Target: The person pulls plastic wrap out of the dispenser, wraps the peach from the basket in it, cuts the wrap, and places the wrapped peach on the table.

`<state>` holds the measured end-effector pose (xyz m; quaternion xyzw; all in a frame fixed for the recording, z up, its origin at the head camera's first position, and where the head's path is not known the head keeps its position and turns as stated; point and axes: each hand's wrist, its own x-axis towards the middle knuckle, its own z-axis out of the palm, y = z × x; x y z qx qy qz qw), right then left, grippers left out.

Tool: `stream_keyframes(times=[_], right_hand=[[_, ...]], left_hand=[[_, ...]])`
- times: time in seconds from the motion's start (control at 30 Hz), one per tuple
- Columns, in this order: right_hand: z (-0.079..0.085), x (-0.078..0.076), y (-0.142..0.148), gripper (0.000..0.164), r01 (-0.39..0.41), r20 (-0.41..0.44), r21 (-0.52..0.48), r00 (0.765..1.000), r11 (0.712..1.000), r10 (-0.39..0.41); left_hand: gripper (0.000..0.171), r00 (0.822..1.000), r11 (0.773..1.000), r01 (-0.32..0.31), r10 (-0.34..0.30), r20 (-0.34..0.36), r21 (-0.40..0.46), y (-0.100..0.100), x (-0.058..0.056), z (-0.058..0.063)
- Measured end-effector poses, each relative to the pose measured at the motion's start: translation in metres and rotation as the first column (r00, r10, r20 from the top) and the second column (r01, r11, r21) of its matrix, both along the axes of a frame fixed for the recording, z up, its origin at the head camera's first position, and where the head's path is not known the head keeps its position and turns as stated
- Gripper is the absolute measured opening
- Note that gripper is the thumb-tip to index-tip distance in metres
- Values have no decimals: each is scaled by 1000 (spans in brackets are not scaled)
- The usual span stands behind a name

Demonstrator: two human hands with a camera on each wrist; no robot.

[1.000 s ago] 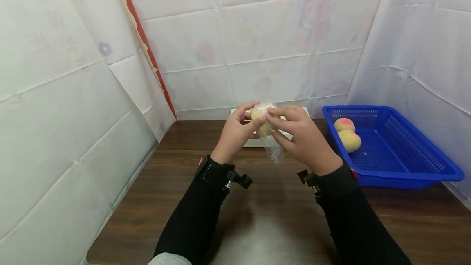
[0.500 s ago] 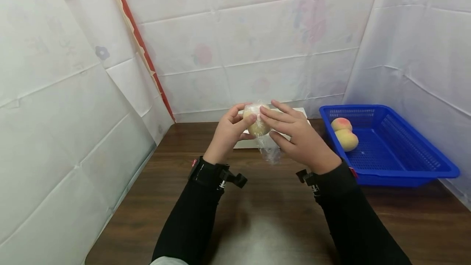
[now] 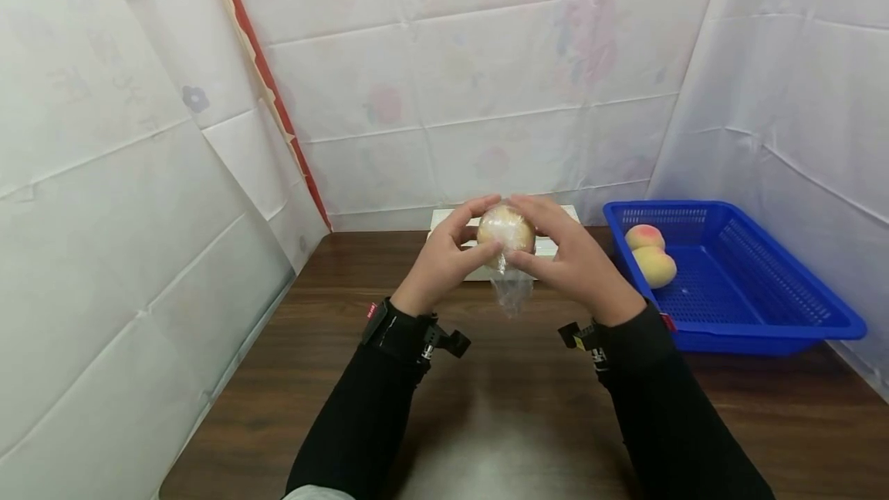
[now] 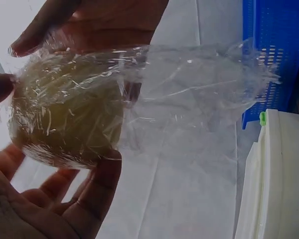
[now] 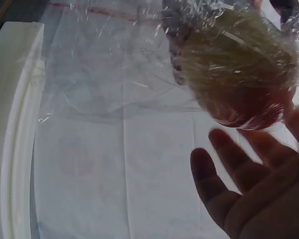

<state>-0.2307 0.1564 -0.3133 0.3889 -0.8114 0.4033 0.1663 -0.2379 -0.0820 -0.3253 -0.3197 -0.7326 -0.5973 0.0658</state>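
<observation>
A peach [image 3: 510, 228] wrapped in clear plastic film is held up over the table, between both hands. My left hand [image 3: 444, 255] grips it from the left, thumb at the front and fingers behind. From the right my right hand [image 3: 575, 259] holds it, its thumb near the left one. A loose tail of the plastic film [image 3: 512, 293] hangs below the peach. In the left wrist view this film [image 4: 189, 94] stretches out crumpled from the fruit. Some fingers [image 5: 229, 159] of the right hand stand spread just off the wrapped peach in the right wrist view.
Behind the hands, by the back wall, lies a long white box [image 3: 444, 217] with a small green piece [image 4: 262, 118] at its edge. A blue plastic basket [image 3: 764, 328] stands at the right, holding a peach [image 3: 644, 236] and another peach [image 3: 655, 267].
The right hand's fingers lifted and spread off the film, then closed around the peach again. The wrapped peach shifted left, then back right, and now both hands cup it.
</observation>
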Motion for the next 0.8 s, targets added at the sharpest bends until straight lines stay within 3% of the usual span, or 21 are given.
stream_keyframes(times=[0.17, 0.33, 0.43, 0.5, 0.63, 0.73, 0.8], right_hand=[[-2, -1, 2, 61, 21, 21, -22, 1000, 1000, -21], [-3, -3, 5, 50, 46, 198, -142, 980, 989, -17], [-2, -4, 6, 48, 60, 301, -215, 954, 975, 8], [-2, -5, 6, 49, 71, 359, -251, 933, 965, 25], [-1, -7, 8, 54, 101, 457, -282, 889, 954, 41], [-1, -10, 7, 58, 108, 503, -262, 864, 959, 40], [-2, -11, 7, 60, 98, 529, -243, 847, 965, 47]], left_hand=[[62, 998, 999, 44, -43, -55, 6, 3, 3, -1], [61, 995, 999, 49, -51, -83, -20, 5, 4, 0], [53, 986, 996, 10, -24, -167, -83, 5, 2, 0], [56, 966, 988, -47, 8, -258, -146, 3, -1, -1], [84, 892, 936, -180, 24, -452, -304, 2, -8, -4], [91, 843, 900, -219, -21, -538, -378, 7, -8, -5], [94, 820, 893, -229, -38, -571, -388, 11, -5, -4]])
